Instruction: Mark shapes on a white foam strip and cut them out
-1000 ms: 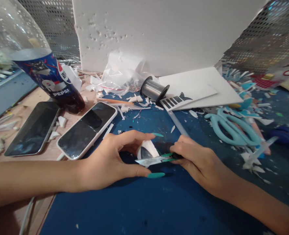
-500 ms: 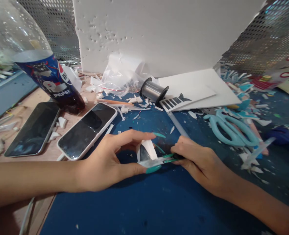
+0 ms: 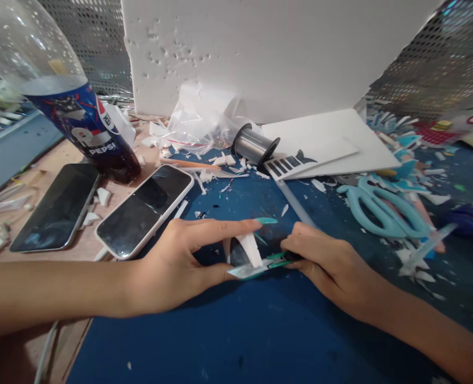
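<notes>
Over the blue mat, my left hand curls around a small white piece with a dark face, its thumb below and forefinger stretched above. My right hand is closed around a green and black utility knife. The pale blade points left, lying along the lower edge of the white piece near my left thumb. My left thumb's tip is hidden by the blade. Both hands are close together, low over the mat.
A Pepsi bottle and two phones, one dark and one white-edged, stand or lie at the left. Behind are a wire spool, a plastic bag and white boards. Blue scissors lie right among white scraps.
My left forefinger has stretched further right, and the white piece has turned slightly. The blade now covers the left thumbnail, which showed before. My right hand has barely moved.
</notes>
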Tool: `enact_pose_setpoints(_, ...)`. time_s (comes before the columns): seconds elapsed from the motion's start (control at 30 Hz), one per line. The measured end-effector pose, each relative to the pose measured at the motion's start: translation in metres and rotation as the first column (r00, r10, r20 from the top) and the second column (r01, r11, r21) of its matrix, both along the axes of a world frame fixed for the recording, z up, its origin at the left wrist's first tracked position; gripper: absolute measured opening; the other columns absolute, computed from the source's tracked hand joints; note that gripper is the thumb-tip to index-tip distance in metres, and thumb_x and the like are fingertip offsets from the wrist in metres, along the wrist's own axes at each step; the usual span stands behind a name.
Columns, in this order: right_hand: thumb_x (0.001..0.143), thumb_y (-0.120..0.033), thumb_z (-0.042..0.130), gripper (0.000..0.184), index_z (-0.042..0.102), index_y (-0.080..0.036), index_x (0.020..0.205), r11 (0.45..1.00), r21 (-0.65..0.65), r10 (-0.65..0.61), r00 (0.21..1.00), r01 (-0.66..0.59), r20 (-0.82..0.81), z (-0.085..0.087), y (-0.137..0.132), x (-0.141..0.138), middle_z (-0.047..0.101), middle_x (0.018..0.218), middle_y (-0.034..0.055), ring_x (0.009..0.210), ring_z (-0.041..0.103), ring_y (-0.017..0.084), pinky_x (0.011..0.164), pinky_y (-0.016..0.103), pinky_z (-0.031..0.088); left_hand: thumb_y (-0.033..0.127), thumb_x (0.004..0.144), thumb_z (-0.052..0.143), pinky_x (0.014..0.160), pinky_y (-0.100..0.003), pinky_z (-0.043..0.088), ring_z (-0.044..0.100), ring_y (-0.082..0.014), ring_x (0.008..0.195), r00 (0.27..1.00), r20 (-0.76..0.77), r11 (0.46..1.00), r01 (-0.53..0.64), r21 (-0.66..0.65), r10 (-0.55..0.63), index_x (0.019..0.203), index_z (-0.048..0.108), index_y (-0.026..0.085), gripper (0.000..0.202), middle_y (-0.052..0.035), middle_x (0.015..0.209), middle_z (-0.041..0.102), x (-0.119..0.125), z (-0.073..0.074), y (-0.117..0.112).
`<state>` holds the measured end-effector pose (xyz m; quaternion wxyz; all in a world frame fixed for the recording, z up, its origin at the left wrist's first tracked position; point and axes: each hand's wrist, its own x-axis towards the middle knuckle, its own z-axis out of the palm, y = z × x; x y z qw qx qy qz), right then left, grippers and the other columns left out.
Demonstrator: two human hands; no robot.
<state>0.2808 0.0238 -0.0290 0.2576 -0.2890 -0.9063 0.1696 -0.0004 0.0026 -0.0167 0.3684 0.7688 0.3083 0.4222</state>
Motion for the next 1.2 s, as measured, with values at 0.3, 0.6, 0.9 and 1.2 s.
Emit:
enact_pose_setpoints(0.3, 0.111, -0.018, 0.039, 0.028, 0.054, -0.022, 0.087, 0.999, -0.048, -0.005, 0.994, 0.010, 0.107, 0.006, -0.004, -0.002, 0.049, 0.070, -0.0006, 0.069, 0.050, 0.018, 0.062, 0.029, 0.038, 0.003, 0.091, 0.071, 0.099, -0.012, 0.055, 0.079, -0.0127, 0.107, 0.997, -0.075, 0.992, 0.031, 0.123, -0.022, 0.132, 0.073, 0.012, 0.042, -0.0085, 0.123, 0.081, -0.003, -0.003, 0.001)
enact_pose_setpoints(0.6, 0.113, -0.025, 0.040, 0.026, 0.056, -0.022, 0.093, 1.000, -0.017, -0.023, 0.999, 0.024, 0.037, 0.003, -0.002, -0.002, 0.050, 0.072, -0.0006, 0.065, 0.051, 0.016, 0.058, 0.028, 0.037, 0.016, 0.088, 0.079, 0.090, -0.021, 0.064, 0.081, -0.0197, 0.100, 0.988, -0.147, 0.999, -0.029, 0.045, 0.035, 0.135, 0.067, 0.010, 0.049, -0.0132, 0.123, 0.080, 0.001, 0.006, -0.001)
enact_pose_setpoints(0.9, 0.112, -0.023, 0.043, 0.020, 0.057, -0.022, 0.097, 1.000, 0.000, 0.009, 1.000, -0.009, -0.015, 0.001, 0.001, -0.001, 0.049, 0.072, -0.0017, 0.064, 0.050, 0.014, 0.056, 0.024, 0.036, 0.019, 0.088, 0.082, 0.081, -0.019, 0.066, 0.083, -0.0187, 0.089, 0.985, -0.131, 0.992, -0.117, -0.041, 0.110, 0.123, 0.076, 0.010, 0.038, -0.0085, 0.107, 0.084, 0.002, 0.004, -0.001)
enact_pose_setpoints(1.2, 0.111, -0.023, 0.045, 0.021, 0.059, -0.023, 0.096, 0.997, -0.074, 0.007, 1.000, -0.008, -0.017, 0.002, 0.002, 0.003, 0.053, 0.070, -0.0004, 0.062, 0.052, 0.015, 0.056, 0.026, 0.037, 0.022, 0.091, 0.082, 0.083, -0.015, 0.065, 0.083, -0.0170, 0.089, 0.993, -0.039, 0.993, -0.114, -0.016, 0.113, 0.125, 0.076, 0.009, 0.037, -0.0093, 0.109, 0.084, -0.001, 0.004, -0.003)
